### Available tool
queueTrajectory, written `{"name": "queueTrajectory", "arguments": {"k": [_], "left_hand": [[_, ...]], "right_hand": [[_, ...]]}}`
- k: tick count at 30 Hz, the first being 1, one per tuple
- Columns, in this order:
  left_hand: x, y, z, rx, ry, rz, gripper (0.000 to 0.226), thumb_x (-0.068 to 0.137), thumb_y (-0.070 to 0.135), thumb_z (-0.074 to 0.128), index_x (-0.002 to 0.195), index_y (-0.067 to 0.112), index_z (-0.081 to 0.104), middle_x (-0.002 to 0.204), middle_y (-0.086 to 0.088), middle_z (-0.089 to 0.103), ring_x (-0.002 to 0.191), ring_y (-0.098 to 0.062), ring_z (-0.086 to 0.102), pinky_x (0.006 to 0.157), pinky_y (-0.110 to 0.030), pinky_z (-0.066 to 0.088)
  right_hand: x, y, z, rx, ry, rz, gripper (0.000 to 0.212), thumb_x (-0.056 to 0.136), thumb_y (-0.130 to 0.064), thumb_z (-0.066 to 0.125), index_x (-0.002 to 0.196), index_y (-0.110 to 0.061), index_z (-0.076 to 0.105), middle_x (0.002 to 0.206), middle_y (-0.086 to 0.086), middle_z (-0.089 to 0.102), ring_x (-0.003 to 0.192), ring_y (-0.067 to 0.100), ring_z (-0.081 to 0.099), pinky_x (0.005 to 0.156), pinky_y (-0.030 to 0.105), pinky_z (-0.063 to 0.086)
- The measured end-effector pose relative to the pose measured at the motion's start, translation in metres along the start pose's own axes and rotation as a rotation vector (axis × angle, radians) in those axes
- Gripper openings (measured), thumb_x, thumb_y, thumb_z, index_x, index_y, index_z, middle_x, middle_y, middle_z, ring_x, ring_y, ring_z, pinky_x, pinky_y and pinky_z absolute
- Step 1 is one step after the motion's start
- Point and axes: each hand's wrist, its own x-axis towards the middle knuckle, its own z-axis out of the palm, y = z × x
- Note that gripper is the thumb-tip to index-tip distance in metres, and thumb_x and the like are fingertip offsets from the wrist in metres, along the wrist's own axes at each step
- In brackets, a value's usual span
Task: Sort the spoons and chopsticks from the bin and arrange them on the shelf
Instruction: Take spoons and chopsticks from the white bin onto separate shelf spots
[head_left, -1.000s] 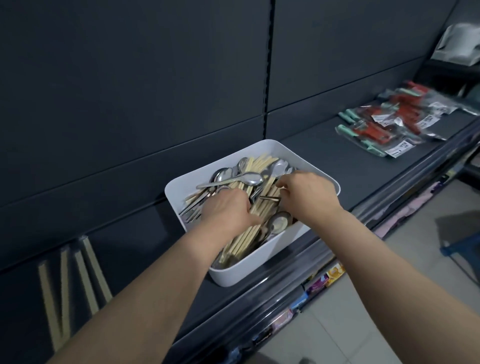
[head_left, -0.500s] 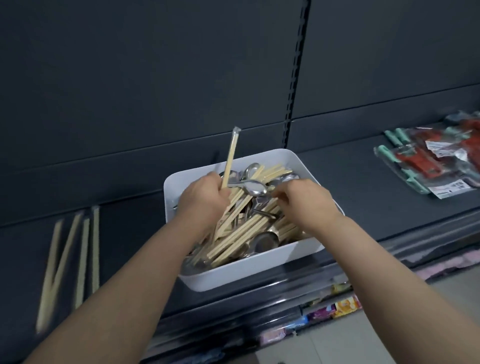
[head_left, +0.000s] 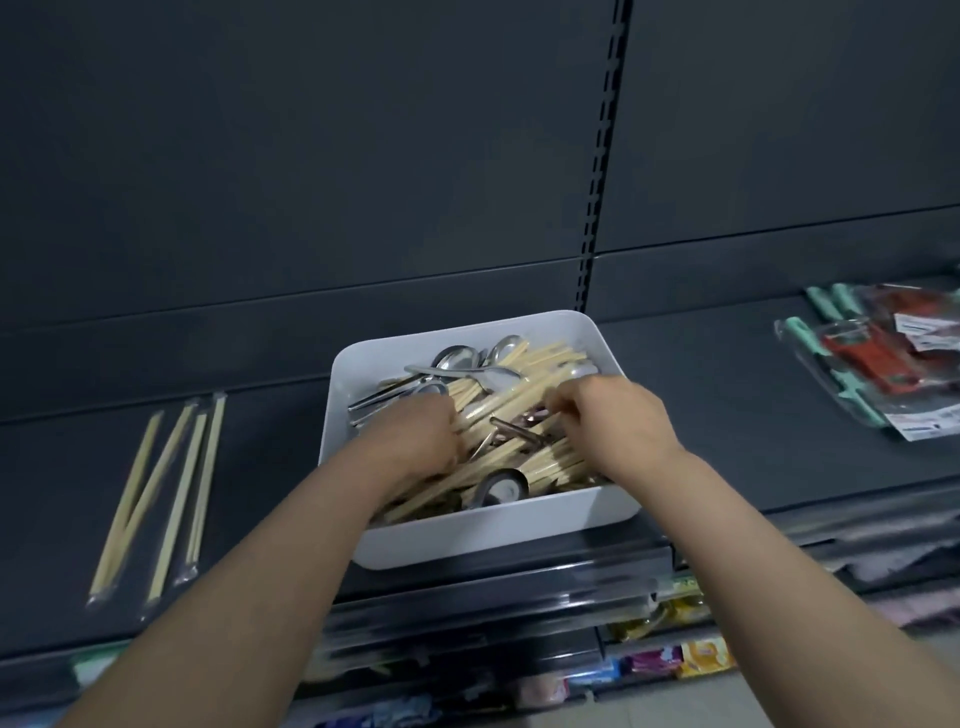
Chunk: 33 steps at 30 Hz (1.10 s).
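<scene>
A white bin (head_left: 493, 540) stands on the dark shelf (head_left: 727, 457), full of wooden chopsticks (head_left: 524, 457) mixed with metal spoons (head_left: 457, 359). My left hand (head_left: 410, 447) is down in the bin's left side, its fingers curled around a bundle of chopsticks. My right hand (head_left: 615, 423) is in the bin's right side with its fingertips pinched together at the pile; what they hold is hidden. Several wrapped chopsticks (head_left: 156, 493) lie in a loose row on the shelf to the left of the bin.
Packaged red and teal utensils (head_left: 883, 364) lie on the shelf at the far right. The dark back panel rises behind the bin. Coloured packets (head_left: 696, 654) sit on a lower shelf under the front edge.
My left hand has dropped from holding one wrapped chopstick upright above the bin to lying low in the pile. The view has shifted left, showing more of the laid-out chopsticks.
</scene>
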Motion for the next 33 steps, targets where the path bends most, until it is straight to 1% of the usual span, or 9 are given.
{"name": "queueTrajectory", "arguments": {"k": [6,10,13,16,19,21,26,30,33], "left_hand": [[0.000,-0.015,-0.019,-0.523,0.331,-0.153,0.006,0.093,0.018,0.049,0.091,0.014,0.053,0.086,-0.003,0.064,0.078,-0.022,0.063,0.065,-0.033,0.049],[-0.008,-0.017,-0.013,-0.694,0.355,-0.146,0.011,0.095,0.013,0.046,0.089,0.017,0.055,0.083,-0.002,0.068,0.080,-0.021,0.068,0.075,-0.043,0.057],[-0.010,-0.020,-0.007,-0.732,0.380,-0.156,0.011,0.096,0.014,0.047,0.096,0.016,0.058,0.086,-0.004,0.069,0.078,-0.020,0.067,0.077,-0.043,0.057],[-0.011,-0.025,-0.010,-0.810,0.483,-0.166,0.010,0.091,0.012,0.052,0.090,0.016,0.062,0.079,-0.006,0.070,0.072,-0.026,0.069,0.073,-0.047,0.059],[-0.011,-0.030,-0.016,-0.856,0.439,-0.172,0.010,0.087,0.008,0.057,0.085,0.015,0.064,0.073,-0.006,0.072,0.067,-0.027,0.072,0.070,-0.048,0.060],[-0.012,-0.031,-0.018,-0.827,0.383,-0.175,0.010,0.087,0.007,0.057,0.087,0.013,0.065,0.073,-0.005,0.073,0.064,-0.023,0.072,0.069,-0.044,0.061],[-0.011,-0.047,-0.022,-0.987,0.497,-0.198,0.009,0.091,0.005,0.052,0.098,0.008,0.057,0.086,-0.008,0.069,0.070,-0.014,0.071,0.065,-0.040,0.062],[-0.018,-0.080,-0.029,-1.060,0.566,-0.224,0.006,0.092,0.006,0.053,0.092,0.012,0.055,0.090,-0.009,0.069,0.072,-0.015,0.071,0.058,-0.034,0.060],[-0.034,-0.123,-0.032,-1.064,0.605,-0.278,0.006,0.091,0.009,0.054,0.092,0.013,0.056,0.088,-0.008,0.070,0.072,-0.017,0.072,0.056,-0.033,0.059]], "right_hand": [[0.017,-0.015,0.007,-0.004,-0.191,-0.188,0.026,0.085,-0.020,0.063,0.105,-0.037,0.068,0.110,-0.001,0.066,0.103,0.024,0.062,0.081,0.029,0.048],[0.024,-0.024,0.002,-0.152,-0.269,-0.289,0.017,0.080,-0.027,0.068,0.097,-0.032,0.070,0.110,-0.002,0.063,0.108,0.022,0.054,0.076,0.029,0.037],[0.030,-0.022,-0.008,-0.127,-0.230,-0.244,0.013,0.077,-0.032,0.074,0.089,-0.031,0.069,0.104,-0.004,0.065,0.105,0.021,0.057,0.078,0.029,0.042],[0.033,-0.017,-0.022,-0.088,-0.237,-0.152,0.016,0.077,-0.035,0.075,0.080,-0.033,0.059,0.101,-0.008,0.065,0.101,0.018,0.059,0.072,0.026,0.038],[0.035,-0.019,-0.033,-0.057,-0.269,-0.076,0.019,0.073,-0.034,0.078,0.072,-0.033,0.059,0.096,-0.009,0.066,0.093,0.017,0.061,0.072,0.027,0.043],[0.036,-0.024,-0.041,-0.009,-0.270,-0.044,0.011,0.076,-0.030,0.075,0.076,-0.033,0.064,0.093,-0.009,0.068,0.087,0.015,0.062,0.072,0.026,0.047],[0.032,-0.056,-0.051,0.234,-0.120,0.029,0.004,0.087,-0.032,0.063,0.085,-0.029,0.062,0.090,-0.005,0.068,0.084,0.017,0.061,0.064,0.026,0.042],[0.031,-0.111,-0.032,0.466,-0.052,0.030,0.027,0.090,-0.033,0.060,0.115,-0.025,0.055,0.091,-0.007,0.064,0.092,0.020,0.059,0.072,0.028,0.042],[0.030,-0.169,-0.014,0.502,-0.065,-0.042,0.040,0.092,-0.028,0.057,0.131,-0.024,0.048,0.095,-0.004,0.067,0.100,0.022,0.060,0.078,0.029,0.043]]}}
